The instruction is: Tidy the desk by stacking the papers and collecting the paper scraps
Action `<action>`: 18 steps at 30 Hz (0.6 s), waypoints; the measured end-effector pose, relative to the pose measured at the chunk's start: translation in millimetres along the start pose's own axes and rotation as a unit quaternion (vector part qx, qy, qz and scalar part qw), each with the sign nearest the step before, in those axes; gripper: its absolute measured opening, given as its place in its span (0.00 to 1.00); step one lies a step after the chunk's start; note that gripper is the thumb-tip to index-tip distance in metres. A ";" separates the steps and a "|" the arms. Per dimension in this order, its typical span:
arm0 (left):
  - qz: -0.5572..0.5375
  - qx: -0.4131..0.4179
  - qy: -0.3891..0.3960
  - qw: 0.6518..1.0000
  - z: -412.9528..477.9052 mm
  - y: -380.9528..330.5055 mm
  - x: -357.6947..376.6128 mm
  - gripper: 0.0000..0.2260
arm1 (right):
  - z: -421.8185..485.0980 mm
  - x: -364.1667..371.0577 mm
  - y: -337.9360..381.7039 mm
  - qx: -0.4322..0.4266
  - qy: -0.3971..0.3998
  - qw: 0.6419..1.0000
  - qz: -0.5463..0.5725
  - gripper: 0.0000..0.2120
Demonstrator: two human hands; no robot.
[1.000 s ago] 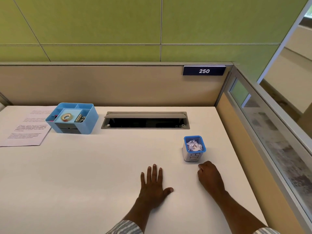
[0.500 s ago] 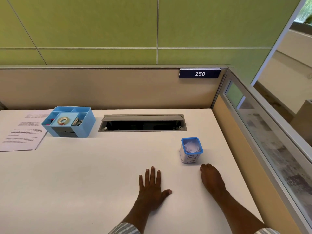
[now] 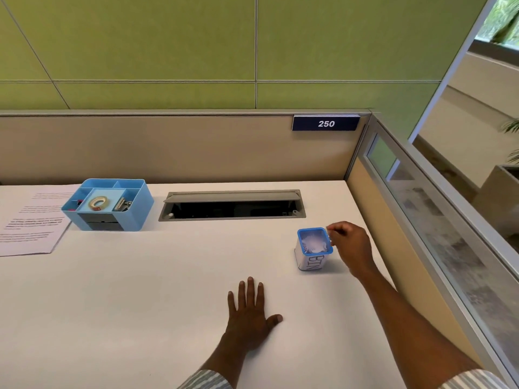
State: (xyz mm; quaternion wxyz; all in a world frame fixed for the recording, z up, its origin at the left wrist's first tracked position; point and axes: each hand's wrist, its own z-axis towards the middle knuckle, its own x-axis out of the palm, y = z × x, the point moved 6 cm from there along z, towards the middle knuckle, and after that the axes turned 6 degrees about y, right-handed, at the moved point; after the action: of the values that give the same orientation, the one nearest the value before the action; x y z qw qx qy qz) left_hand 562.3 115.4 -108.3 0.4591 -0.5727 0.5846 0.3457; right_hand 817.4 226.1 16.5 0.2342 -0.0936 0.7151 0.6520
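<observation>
A small white bin [image 3: 311, 261] with a blue rim, lettered "BIN", stands on the white desk [image 3: 140, 290] at the right. White paper scraps [image 3: 314, 242] fill it. My right hand [image 3: 351, 245] hovers at the bin's right rim, thumb and fingers pinched together beside the far right corner; I cannot make out anything between them. My left hand [image 3: 250, 315] lies flat on the desk, fingers spread, holding nothing. A printed sheet of paper [image 3: 31, 220] lies flat at the far left.
A blue desk organizer [image 3: 134, 217] with a tape roll stands beside the sheet. An open cable hatch [image 3: 233, 209] is set into the desk at the back. A beige partition runs behind, and a glass-topped partition [image 3: 438, 220] closes the right side.
My right hand has lifted off the desk in front of the bin and moved up to the bin's right rim. The left hand stays flat in place.
</observation>
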 end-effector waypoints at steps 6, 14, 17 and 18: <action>-0.013 0.003 -0.017 1.000 -5.9 -0.3 -6.2 0.42 | -0.7 29.0 26.1 -0.071 0.091 0.971 -0.208 0.10; -0.037 0.006 0.065 0.997 6.1 4.5 18.4 0.43 | -3.8 30.8 24.9 -0.100 0.038 0.956 -0.275 0.09; -0.031 0.011 0.049 0.998 4.9 3.7 16.2 0.43 | -18.9 32.1 36.6 -0.132 0.022 0.945 -0.297 0.12; -0.030 0.011 0.015 0.999 5.2 5.1 14.6 0.43 | -30.9 37.6 45.3 -0.207 -0.001 0.931 -0.301 0.12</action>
State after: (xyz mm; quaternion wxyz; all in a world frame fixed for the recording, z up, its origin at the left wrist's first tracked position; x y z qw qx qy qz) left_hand 559.0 115.6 -124.2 0.4669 -0.5901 0.5773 0.3171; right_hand 758.0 208.3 40.8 0.3950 -0.3502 0.5025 0.6847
